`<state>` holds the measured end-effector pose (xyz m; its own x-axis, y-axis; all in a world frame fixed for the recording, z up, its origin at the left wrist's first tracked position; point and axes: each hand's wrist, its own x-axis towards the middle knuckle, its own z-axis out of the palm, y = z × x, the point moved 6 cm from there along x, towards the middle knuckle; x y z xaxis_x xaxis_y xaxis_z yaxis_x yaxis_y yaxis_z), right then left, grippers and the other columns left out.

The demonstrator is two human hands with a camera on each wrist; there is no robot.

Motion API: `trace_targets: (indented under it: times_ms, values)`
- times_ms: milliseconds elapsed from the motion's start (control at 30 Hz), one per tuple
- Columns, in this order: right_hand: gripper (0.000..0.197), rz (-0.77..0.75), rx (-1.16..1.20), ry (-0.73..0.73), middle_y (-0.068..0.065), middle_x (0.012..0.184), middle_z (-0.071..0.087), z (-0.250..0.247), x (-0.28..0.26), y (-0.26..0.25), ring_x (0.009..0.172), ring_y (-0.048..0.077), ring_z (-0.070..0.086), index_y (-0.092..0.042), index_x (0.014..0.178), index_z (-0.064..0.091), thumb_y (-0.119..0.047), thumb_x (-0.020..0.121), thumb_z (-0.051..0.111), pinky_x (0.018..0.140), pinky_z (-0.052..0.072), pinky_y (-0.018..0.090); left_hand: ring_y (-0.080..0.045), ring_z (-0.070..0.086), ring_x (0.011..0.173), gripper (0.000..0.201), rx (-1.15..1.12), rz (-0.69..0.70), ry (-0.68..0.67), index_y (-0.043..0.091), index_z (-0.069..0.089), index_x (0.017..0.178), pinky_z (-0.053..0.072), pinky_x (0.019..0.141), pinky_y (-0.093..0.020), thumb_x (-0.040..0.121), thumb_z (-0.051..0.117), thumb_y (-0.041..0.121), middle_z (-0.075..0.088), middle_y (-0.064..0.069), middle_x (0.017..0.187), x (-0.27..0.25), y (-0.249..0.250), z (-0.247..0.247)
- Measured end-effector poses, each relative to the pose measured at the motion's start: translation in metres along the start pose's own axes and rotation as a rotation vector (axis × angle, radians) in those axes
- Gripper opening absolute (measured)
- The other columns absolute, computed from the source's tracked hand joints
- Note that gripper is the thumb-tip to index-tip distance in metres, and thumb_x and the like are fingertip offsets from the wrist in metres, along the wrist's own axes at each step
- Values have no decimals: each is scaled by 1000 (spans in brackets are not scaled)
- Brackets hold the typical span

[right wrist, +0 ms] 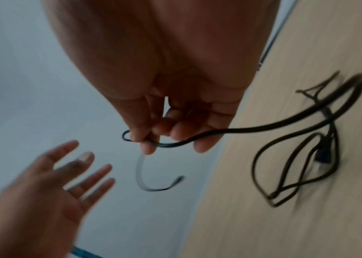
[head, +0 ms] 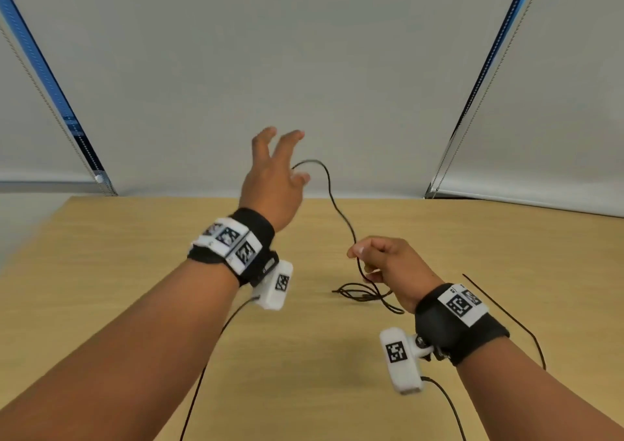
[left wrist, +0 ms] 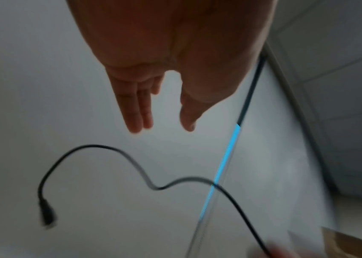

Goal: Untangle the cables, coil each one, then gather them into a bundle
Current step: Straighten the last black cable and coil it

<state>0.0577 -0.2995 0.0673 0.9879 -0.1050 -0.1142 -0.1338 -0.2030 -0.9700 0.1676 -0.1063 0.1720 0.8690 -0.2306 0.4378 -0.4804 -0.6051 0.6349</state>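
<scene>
- Head view: my left arm reaches forward and up over the far half of the wooden table (head: 135,271), the wrist above the tabletop, back of the hand toward me.
- My left hand (head: 273,177) is spread wide with straight, parted fingers and holds nothing. In the left wrist view the palm (left wrist: 175,52) is bare, and the plug end (left wrist: 47,216) of the black cable hangs free beside the fingers, not touching them.
- The black cable (head: 332,197) arcs from near my left fingertips down to my right hand, lifted clear of the table along that stretch.
- My right arm comes in lower, the wrist just above the table, the hand turned knuckles up.
- My right hand (head: 388,258) is curled, thumb and fingers pinching the cable. In the right wrist view the cable passes between the fingertips (right wrist: 149,146), with a short blurred length hanging below them.
- From that pinch the cable drops to a loose tangle of black loops (head: 364,295) lying on the table just beside my right wrist. In the right wrist view a plug (right wrist: 323,155) lies inside those loops (right wrist: 297,165); I cannot tell how many cables are in the tangle.
- Both wrists carry black straps with white marker blocks and thin black leads (head: 526,322) trailing toward me.
- Behind the table hang pale roller blinds (head: 304,69).
</scene>
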Motion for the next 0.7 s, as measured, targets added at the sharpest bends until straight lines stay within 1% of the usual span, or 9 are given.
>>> trace_targets:
  times_ms: [33, 100, 167, 233, 300, 367, 567, 633, 700]
  values:
    - [25, 3, 101, 19, -3, 70, 62, -1, 2, -7, 68, 14, 55, -17, 84, 76, -16, 100, 57, 68, 52, 31, -17, 60, 115, 55, -50, 37, -20, 41, 42, 143, 53, 96, -34, 94, 67, 29, 25, 10, 155, -12, 9, 10]
    - [19, -9, 229, 29, 1, 69, 61, -3, 5, -24, 64, 15, 57, -10, 89, 72, -15, 100, 57, 64, 54, 29, -5, 62, 108, 56, -240, 33, -144, 41, 39, 143, 53, 94, -31, 93, 64, 44, 41, 12, 145, -42, 19, 39]
    - [14, -31, 276, 27, 5, 74, 68, -5, 10, -40, 66, 16, 64, -6, 94, 68, -13, 99, 58, 65, 55, 27, -7, 71, 92, 51, -553, -163, -334, 30, 45, 141, 56, 87, -30, 95, 62, 43, 65, 5, 125, -69, 16, 71]
    - [13, -32, 327, 47, 5, 75, 69, -11, 17, -54, 64, 15, 65, -8, 93, 67, -13, 99, 57, 63, 53, 27, -16, 72, 68, 23, -747, -292, -412, 12, 63, 118, 59, 73, -31, 101, 58, 27, 73, -6, 88, -87, 8, 87]
    - [15, -16, 335, 102, 3, 73, 69, -26, 23, -63, 64, 14, 64, -11, 91, 68, -13, 100, 56, 61, 52, 27, -17, 62, 55, 26, -709, -293, -380, 8, 70, 90, 54, 61, -28, 104, 51, 19, 64, -3, 65, -92, -5, 85]
    - [16, 13, 277, 142, 2, 74, 70, -40, 28, -65, 66, 14, 64, -11, 92, 70, -15, 100, 56, 63, 53, 29, -15, 57, 57, 31, -694, -293, -365, 12, 70, 82, 51, 60, -26, 104, 50, 19, 59, 2, 62, -93, -16, 78]
    - [16, 92, 212, 214, 1, 76, 71, -54, 37, -50, 70, 15, 65, -12, 95, 71, -19, 100, 58, 68, 53, 32, -8, 56, 61, 27, -645, -243, -491, 15, 70, 82, 53, 63, -21, 101, 52, 10, 61, 8, 66, -85, -28, 56]
    - [15, 103, 255, 239, 1, 76, 70, -52, 39, -44, 70, 15, 65, -12, 95, 71, -19, 99, 59, 67, 52, 33, -7, 57, 63, 22, -564, -229, -508, 14, 70, 83, 51, 63, -20, 99, 56, 13, 68, 1, 74, -83, -28, 52]
    - [14, 101, 300, 265, 1, 75, 70, -54, 39, -41, 68, 14, 65, -12, 96, 71, -18, 99, 59, 65, 53, 31, -5, 58, 60, 20, -455, -218, -507, 10, 69, 82, 50, 61, -19, 98, 61, 20, 72, 9, 76, -82, -30, 50]
